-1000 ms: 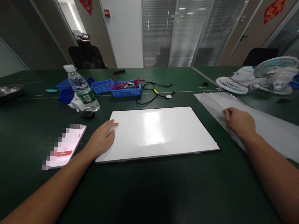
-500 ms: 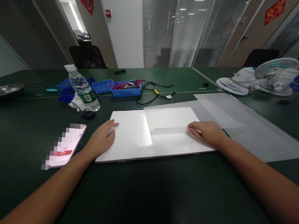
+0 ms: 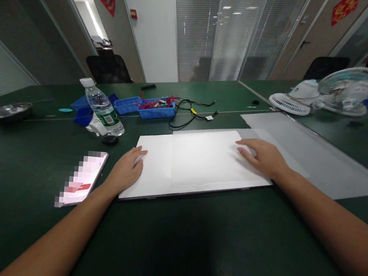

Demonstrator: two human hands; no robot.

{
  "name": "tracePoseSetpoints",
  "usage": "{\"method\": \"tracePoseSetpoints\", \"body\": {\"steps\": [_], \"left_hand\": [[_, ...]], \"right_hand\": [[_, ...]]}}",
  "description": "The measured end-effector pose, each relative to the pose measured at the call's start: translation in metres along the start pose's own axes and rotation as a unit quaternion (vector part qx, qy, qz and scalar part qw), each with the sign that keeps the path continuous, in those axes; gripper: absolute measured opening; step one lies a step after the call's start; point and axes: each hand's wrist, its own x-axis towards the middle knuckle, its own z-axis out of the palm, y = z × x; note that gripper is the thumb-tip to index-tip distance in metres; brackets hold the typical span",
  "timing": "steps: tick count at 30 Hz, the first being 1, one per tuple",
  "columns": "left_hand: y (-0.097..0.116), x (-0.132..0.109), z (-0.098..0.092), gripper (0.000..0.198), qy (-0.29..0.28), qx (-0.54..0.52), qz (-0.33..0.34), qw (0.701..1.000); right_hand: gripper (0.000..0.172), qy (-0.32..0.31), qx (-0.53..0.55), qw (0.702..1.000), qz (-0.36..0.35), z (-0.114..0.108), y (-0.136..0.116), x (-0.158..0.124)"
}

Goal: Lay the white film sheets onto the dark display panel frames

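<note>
A flat white panel (image 3: 154,165) lies on the dark green table in front of me. A thin white film sheet (image 3: 201,159) covers its middle and right part, its left edge running down the panel. My left hand (image 3: 126,169) rests flat on the panel's left end, thumb and fingers apart. Over the right end is my right hand (image 3: 262,157), its thumb and forefinger apart with nothing between them. Whether its fingertips touch the sheet, I cannot tell. More translucent sheets (image 3: 326,161) lie on the table to the right, partly behind my right forearm.
Left of the panel are a phone (image 3: 85,179), a black mouse (image 3: 110,140) and a water bottle (image 3: 104,109). Behind it, a blue tray (image 3: 157,113) holds red wires, beside a black cable (image 3: 185,121). White fan parts (image 3: 329,92) stand at the far right.
My right hand has gone from a pinch at the sheet to spread fingers, slightly farther right and back. The sheet's raised front part now lies flatter, nearer the panel's front edge. My left hand stays put.
</note>
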Motion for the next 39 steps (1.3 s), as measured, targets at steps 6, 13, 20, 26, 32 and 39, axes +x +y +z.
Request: {"method": "tracePoseSetpoints", "body": {"steps": [6,13,20,26,32,39], "left_hand": [[-0.001,-0.001,0.002,0.056,0.007,-0.003,-0.003,1.0],[-0.003,0.001,0.002,0.057,0.005,-0.007,0.004,1.0],[0.002,0.0,-0.001,0.065,0.001,-0.03,-0.012,0.999],[0.005,0.0,-0.002,0.073,-0.009,-0.017,-0.024,1.0],[-0.001,0.001,0.001,0.058,0.017,-0.016,0.001,1.0],[-0.007,0.001,0.003,0.06,0.027,-0.023,0.016,0.999]], "right_hand": [[0.054,-0.029,-0.078,0.984,0.158,0.0,0.061,0.003],[0.051,-0.046,-0.052,0.992,0.109,0.009,0.045,0.005],[0.055,-0.044,-0.02,0.999,0.018,0.013,0.002,0.003],[0.055,-0.03,0.043,0.998,-0.018,0.012,-0.015,-0.001],[0.061,0.0,0.028,0.998,0.062,0.01,0.002,0.002],[0.061,-0.003,-0.028,0.978,0.207,0.01,0.025,0.005]]}}
